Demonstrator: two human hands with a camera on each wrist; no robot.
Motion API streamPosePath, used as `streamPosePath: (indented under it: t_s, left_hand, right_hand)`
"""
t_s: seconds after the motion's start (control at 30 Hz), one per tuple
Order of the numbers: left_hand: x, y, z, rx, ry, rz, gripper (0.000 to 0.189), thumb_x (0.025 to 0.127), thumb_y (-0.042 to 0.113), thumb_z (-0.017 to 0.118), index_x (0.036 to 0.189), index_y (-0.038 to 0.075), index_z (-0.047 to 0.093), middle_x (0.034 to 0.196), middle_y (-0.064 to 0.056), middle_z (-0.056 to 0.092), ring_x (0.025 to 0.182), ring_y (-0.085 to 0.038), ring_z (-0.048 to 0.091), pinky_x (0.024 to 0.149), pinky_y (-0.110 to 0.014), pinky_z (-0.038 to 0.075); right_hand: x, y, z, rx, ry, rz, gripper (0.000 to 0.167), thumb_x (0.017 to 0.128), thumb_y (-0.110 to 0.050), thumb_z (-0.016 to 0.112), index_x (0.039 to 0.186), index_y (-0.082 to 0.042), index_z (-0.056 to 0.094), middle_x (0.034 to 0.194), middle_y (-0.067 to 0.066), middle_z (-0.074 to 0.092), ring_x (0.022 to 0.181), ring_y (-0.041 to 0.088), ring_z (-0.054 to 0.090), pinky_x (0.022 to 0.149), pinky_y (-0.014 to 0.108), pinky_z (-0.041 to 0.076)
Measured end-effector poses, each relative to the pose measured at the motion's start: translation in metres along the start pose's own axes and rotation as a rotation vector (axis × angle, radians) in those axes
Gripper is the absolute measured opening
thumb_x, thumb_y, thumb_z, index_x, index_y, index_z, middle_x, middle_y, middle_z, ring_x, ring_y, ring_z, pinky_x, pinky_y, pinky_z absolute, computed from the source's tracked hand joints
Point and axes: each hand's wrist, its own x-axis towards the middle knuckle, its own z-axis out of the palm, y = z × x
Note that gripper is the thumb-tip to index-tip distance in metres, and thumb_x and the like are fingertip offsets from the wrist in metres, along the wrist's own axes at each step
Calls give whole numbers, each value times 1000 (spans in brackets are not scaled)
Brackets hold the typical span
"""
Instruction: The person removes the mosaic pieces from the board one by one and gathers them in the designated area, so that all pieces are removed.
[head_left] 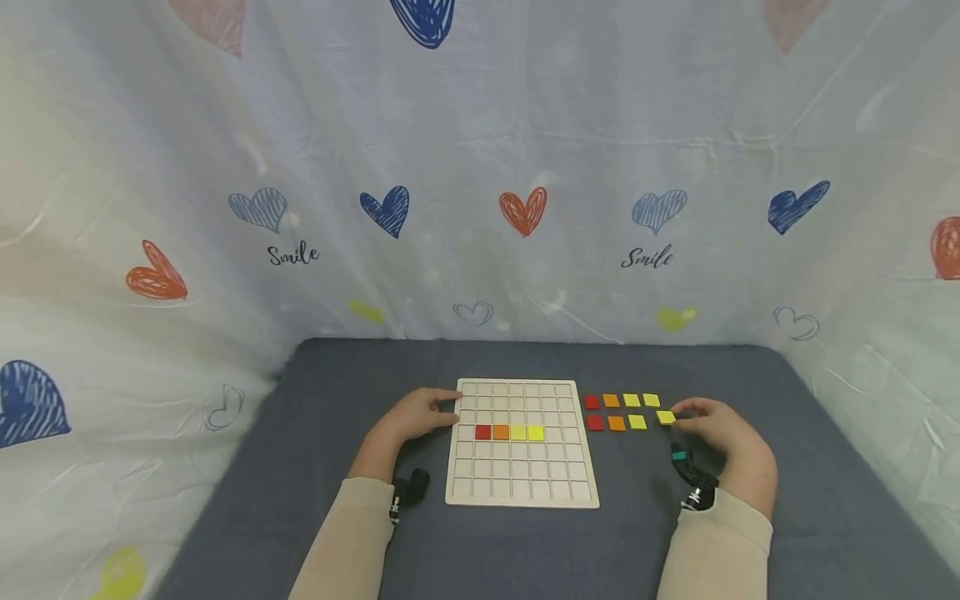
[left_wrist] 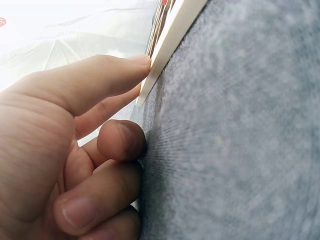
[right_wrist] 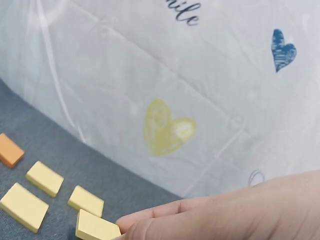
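Observation:
A wooden grid board (head_left: pixel 522 492) lies on the table with a red tile (head_left: pixel 482 432), an orange tile (head_left: pixel 500 432) and two yellow tiles, one of them here (head_left: pixel 536 432), side by side in one row. My left hand (head_left: pixel 415 415) rests at the board's left edge; in the left wrist view its straight thumb (left_wrist: pixel 115 75) touches the pale rim, while other fingers curl loosely below. To the right of the board, my right hand (head_left: pixel 723 433) pinches a yellow tile (right_wrist: pixel 97 226) between thumb and fingers, beside the loose tiles. Whether that tile touches the cloth is unclear.
Loose red (head_left: pixel 592 402), orange (head_left: pixel 611 401) and yellow (head_left: pixel 632 400) tiles lie in two short rows between the board and my right hand. Dark grey cloth (head_left: pixel 525 550) covers the table. A white curtain (head_left: pixel 465 125) with printed hearts hangs behind and at both sides.

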Motion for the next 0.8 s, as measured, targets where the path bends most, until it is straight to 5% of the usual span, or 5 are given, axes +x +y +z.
streamPosePath:
  t_s: [0.1,0.27,0.47,0.6,0.8]
  left_hand:
    - [-1,0,-1,-2,-2,2,50,92,26,79,140,22,67,59,-3,54,51,-15,47,50,-30,37]
    - [-1,0,-2,-3,-1,-1,50,92,26,79,140,21,67,60,-3,54,52,-16,47,50,-30,38]
    - [-1,0,-2,3,6,2,49,92,26,79,139,21,67,59,-3,54,51,-15,47,49,-30,37]
    - [-1,-1,-2,4,2,2,49,92,26,79,139,22,67,59,-2,54,50,-15,46,49,-30,36]
    - [-1,0,-1,-1,4,5,49,92,26,79,139,21,68,59,-2,54,51,-15,46,49,-30,37]
  right_hand:
    - [6,5,5,16,-10,25,41,95,-22,71,126,4,62,133,33,51,112,44,52,93,62,40]
    - [12,5,8,19,-7,44,39,91,-19,72,122,3,65,119,27,61,95,33,59,81,49,46]
    - [11,0,9,10,9,46,42,90,-16,74,124,5,62,119,28,60,99,36,56,83,51,45]
    - [8,-2,9,12,26,27,49,92,-17,73,130,7,56,114,26,61,102,38,56,87,56,44]
    - [-2,-19,6,-5,79,-49,51,97,-22,69,137,5,52,96,15,56,87,30,53,74,47,44]
